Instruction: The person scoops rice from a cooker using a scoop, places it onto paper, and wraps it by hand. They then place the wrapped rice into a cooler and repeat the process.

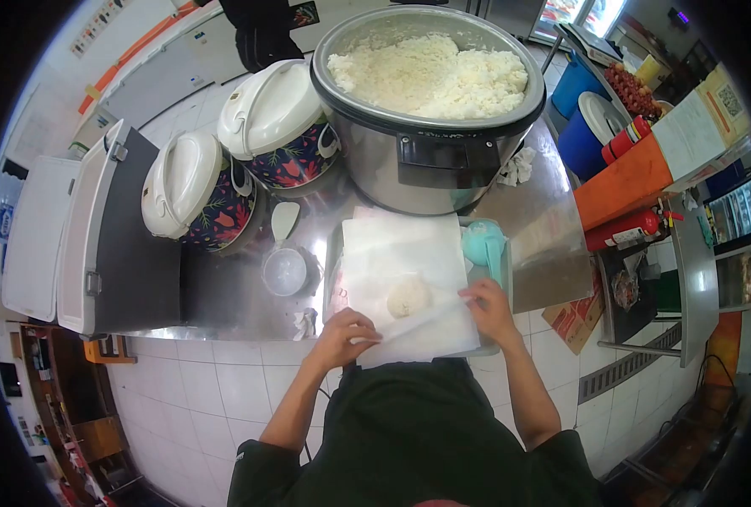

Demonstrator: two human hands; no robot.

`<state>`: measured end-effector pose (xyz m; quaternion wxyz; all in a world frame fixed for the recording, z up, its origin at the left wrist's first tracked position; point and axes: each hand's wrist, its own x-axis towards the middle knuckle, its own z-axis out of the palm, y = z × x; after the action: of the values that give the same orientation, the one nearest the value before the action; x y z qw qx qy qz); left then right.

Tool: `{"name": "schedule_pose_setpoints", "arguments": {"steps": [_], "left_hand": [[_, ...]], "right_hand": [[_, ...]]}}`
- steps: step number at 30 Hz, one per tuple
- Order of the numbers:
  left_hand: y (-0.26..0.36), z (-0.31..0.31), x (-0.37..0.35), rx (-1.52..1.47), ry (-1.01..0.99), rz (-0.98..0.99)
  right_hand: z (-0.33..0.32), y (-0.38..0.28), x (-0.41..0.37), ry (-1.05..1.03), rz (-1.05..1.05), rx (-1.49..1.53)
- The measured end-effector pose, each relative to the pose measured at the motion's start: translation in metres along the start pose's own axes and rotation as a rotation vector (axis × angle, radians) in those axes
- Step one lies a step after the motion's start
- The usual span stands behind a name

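A round mound of white rice [408, 297] lies on white paper sheets [401, 245] stacked on a tray [506, 296]. My left hand [348, 336] pinches the near left edge of the top sheet, and my right hand [487, 306] pinches it on the right. Between them the sheet's near edge is lifted and folded toward the rice. A turquoise scoop [484, 245] rests at the tray's upper right, just beyond my right hand. Left of the tray are a small clear bowl [284, 272] and a white paddle [285, 221].
A large steel pot of cooked rice [430, 156] stands behind the tray. Two flowered food jars [215, 190] with white lids and an open cooler box [130, 237] occupy the left of the steel table [223, 296]. Crumpled paper [305, 323] lies near the front edge.
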<state>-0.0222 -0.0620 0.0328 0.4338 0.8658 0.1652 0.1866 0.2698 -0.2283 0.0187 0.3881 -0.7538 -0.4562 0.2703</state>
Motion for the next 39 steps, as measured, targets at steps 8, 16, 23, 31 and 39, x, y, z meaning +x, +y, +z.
{"name": "schedule_pose_setpoints", "arguments": {"steps": [8,16,23,31,39], "left_hand": [[-0.012,0.016,-0.032,0.146,-0.137,-0.04],[0.021,-0.001,-0.027,0.011,-0.103,0.007],[0.051,-0.022,-0.016,-0.294,0.001,-0.146],[0.042,-0.029,0.0,-0.435,0.178,-0.215],[0.023,-0.038,0.039,-0.655,0.409,-0.386]], "right_hand": [[-0.002,0.009,-0.042,-0.04,-0.164,-0.139],[-0.026,-0.018,-0.053,-0.071,-0.208,-0.032],[-0.054,-0.059,-0.046,0.01,-0.237,0.058],[-0.058,-0.073,-0.011,0.07,-0.31,0.082],[-0.046,-0.082,0.028,0.224,-0.29,0.116]]}}
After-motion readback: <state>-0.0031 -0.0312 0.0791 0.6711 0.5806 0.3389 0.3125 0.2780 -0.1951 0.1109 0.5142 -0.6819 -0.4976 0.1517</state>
